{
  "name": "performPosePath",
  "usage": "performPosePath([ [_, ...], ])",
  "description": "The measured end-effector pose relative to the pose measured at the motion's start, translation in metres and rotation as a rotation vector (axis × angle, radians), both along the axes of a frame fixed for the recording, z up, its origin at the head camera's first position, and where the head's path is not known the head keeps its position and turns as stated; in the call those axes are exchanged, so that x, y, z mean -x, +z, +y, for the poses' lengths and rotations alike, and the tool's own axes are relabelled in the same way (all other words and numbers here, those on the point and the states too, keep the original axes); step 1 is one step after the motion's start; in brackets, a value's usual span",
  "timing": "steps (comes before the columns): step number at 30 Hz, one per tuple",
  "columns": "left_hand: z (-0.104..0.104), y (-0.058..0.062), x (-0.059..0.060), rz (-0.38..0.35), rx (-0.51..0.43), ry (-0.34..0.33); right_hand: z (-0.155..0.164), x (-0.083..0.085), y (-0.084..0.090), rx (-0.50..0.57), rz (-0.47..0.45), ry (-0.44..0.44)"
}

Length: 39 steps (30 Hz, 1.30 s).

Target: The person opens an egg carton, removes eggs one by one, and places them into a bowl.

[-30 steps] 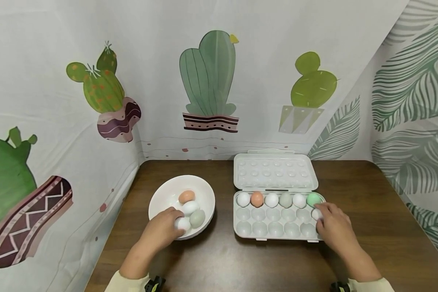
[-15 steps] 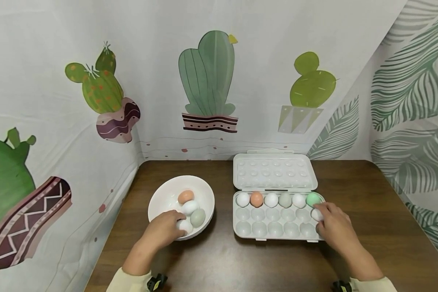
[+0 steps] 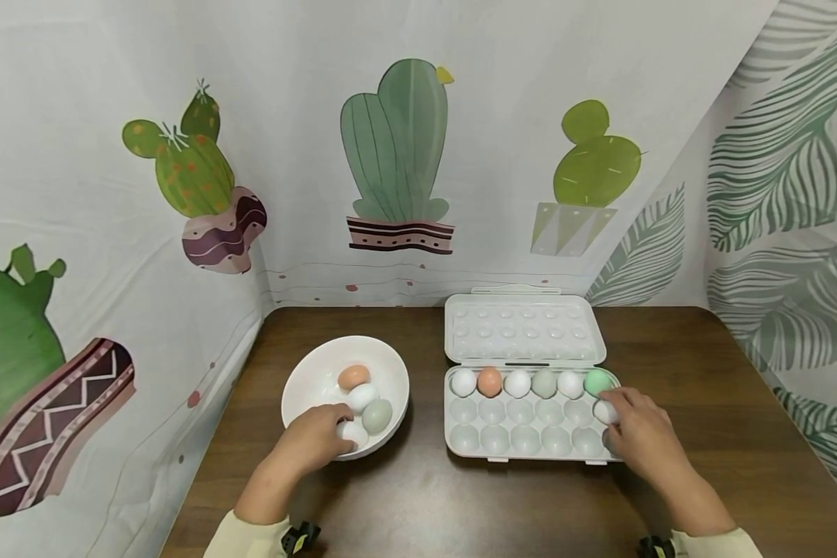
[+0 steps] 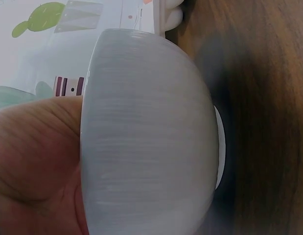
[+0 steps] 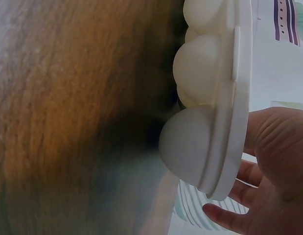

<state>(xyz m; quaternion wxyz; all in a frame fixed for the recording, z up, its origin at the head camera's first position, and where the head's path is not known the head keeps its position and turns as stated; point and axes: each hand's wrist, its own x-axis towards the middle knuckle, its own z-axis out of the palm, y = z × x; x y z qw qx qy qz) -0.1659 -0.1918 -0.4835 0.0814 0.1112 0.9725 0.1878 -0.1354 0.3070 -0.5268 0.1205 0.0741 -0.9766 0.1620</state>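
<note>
On the left of the head view, my left hand (image 3: 315,438) reaches over the near-left rim of a white bowl (image 3: 307,380). Its fingers and thumb grip a white egg (image 3: 353,435) low in the bowl. Beside that egg lie a grey-green egg (image 3: 377,417), another white egg (image 3: 363,398) and a brown egg (image 3: 354,377). My right hand (image 3: 643,428) is at the right end of an open egg carton (image 3: 498,454), pinching a white egg (image 3: 605,411) at the end of the middle row, just in front of a green egg (image 3: 597,382). The bowl wall (image 4: 151,137) hides my left fingertips in the left wrist view.
Several eggs fill the carton's back row, among them a brown egg (image 3: 490,381). The carton's lid (image 3: 526,329) lies folded back toward the cactus-print cloth (image 3: 488,155). Brown wooden tabletop (image 3: 432,496) stretches between bowl and carton.
In the bowl, the left hand and its white egg have shifted slightly to the right and toward the near rim. The right hand has stayed with its egg at the same spot in the carton.
</note>
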Motion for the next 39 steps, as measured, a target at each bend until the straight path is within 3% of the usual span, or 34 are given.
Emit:
performPosePath([
  [11, 0.000, -0.001, 0.001, -0.008, 0.017, 0.003, 0.004, 0.001, -0.001, 0.009, 0.040, 0.039],
  [17, 0.001, 0.000, -0.001, 0.010, 0.019, 0.008, 0.007, 0.002, -0.003, 0.006, 0.128, 0.065],
  [24, 0.001, 0.000, -0.005, 0.038, 0.012, 0.036, 0.011, 0.003, -0.003, 0.007, 0.169, 0.077],
  [39, 0.003, 0.004, -0.008, 0.069, 0.044, 0.059, 0.013, 0.001, -0.004, 0.032, 0.195, 0.062],
])
